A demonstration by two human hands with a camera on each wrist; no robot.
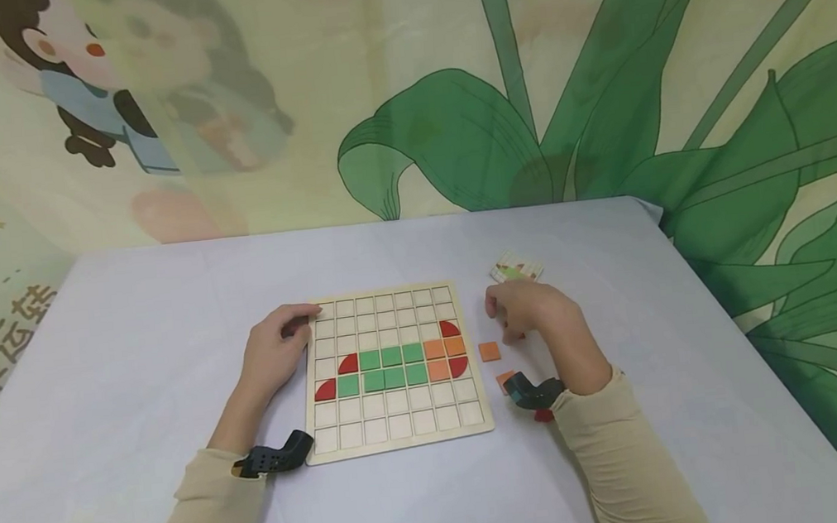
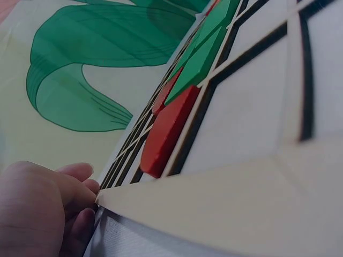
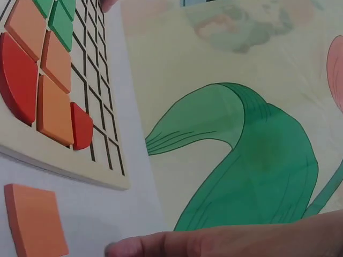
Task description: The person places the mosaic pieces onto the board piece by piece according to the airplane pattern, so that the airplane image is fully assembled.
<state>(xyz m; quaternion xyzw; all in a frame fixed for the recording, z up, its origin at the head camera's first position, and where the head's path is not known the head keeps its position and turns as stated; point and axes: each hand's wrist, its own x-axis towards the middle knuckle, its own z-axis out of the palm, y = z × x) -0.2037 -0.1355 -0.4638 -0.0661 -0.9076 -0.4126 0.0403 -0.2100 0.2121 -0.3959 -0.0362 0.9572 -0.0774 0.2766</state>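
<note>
A wooden grid board (image 1: 403, 425) lies on the table with green squares (image 1: 392, 356), orange squares (image 1: 439, 369) and red quarter-round pieces (image 1: 325, 390) in its cells. My left hand (image 1: 276, 346) holds the board's upper left edge; in the left wrist view its fingers (image 2: 80, 195) pinch the corner. Right of the board, my right hand (image 1: 534, 305) hangs with bent fingers over a partly hidden red piece beside the loose orange square (image 1: 489, 351). The right wrist view shows only part of this hand (image 3: 214, 241), so whether it holds anything is unclear.
A small patterned card (image 1: 514, 266) lies behind my right hand. Another orange square (image 1: 504, 380) and a red piece (image 1: 543, 415) lie partly under the right wrist camera (image 1: 535, 392). The white-covered table (image 1: 381, 514) meets a printed backdrop (image 1: 308, 196) at its far edge.
</note>
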